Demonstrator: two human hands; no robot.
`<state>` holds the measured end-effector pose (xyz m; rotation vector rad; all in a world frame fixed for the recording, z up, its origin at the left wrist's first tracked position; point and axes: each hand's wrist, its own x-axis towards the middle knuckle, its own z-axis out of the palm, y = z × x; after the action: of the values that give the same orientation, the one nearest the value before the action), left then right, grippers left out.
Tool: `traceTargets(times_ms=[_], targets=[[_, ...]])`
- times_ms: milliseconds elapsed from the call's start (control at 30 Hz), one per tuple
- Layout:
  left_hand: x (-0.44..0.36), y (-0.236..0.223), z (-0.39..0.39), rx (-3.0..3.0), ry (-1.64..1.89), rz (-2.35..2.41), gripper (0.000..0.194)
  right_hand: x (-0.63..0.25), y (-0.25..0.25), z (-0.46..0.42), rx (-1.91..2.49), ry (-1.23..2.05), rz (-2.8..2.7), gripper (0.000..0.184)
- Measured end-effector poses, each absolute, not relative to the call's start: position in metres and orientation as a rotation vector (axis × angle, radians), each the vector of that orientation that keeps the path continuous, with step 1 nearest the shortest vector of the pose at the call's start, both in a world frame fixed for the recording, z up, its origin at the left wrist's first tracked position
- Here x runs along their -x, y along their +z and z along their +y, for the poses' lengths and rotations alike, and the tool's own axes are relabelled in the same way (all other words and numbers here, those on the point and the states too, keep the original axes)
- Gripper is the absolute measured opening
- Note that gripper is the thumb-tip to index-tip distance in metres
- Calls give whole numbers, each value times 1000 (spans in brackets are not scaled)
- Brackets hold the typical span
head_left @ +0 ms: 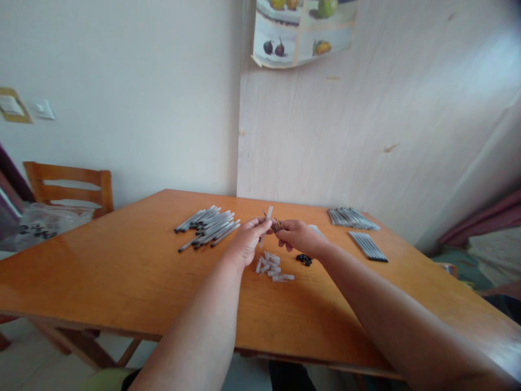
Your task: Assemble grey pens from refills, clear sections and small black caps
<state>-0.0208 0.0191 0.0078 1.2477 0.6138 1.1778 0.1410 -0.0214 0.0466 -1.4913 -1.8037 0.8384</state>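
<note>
My left hand (pixel 249 239) is closed, pinching a translucent white tube (pixel 269 212) that stands up above the thumb and shows again below the fingers. Right beside it, my right hand (pixel 296 235) is closed around a small bunch of thin dark pieces with brass-coloured parts (pixel 277 226), which look like pen tips. The two hands nearly meet over the table. Beneath them lies a loose pile of translucent white caps (pixel 268 265). Small black plugs (pixel 304 259) are heaped below my right hand. White pieces (pixel 316 231) behind the right wrist are partly hidden.
On the wooden table (pixel 171 293), a loose pile of grey pens with black ends (pixel 209 225) lies at left. Two neat rows of pens, one farther back (pixel 353 218) and one nearer (pixel 368 246), lie at right. A chair (pixel 69 182) and plastic bag (pixel 49 225) are at far left.
</note>
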Motion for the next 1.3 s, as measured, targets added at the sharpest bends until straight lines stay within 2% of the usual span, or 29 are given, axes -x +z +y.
traceTargets(times_ms=[200, 300, 567, 833, 1067, 1300], targets=[[20, 8, 21, -1113, 1182, 484, 25, -134, 46, -38, 1371, 897, -1693, 2], [20, 11, 18, -1065, 1183, 486, 23, -133, 44, -48, 1284, 863, -1540, 14], [20, 11, 15, -1080, 1128, 471, 26, -135, 38, -59, 995, 851, -1380, 20], [18, 7, 14, -1410, 1295, 729, 26, -173, 41, -57, 905, 697, -949, 28], [19, -11, 28, -1735, 1281, 993, 18, -188, 51, -60, 878, 688, -937, 28], [20, -17, 33, -1773, 1295, 961, 14, -189, 53, -62, 948, 675, -964, 29]])
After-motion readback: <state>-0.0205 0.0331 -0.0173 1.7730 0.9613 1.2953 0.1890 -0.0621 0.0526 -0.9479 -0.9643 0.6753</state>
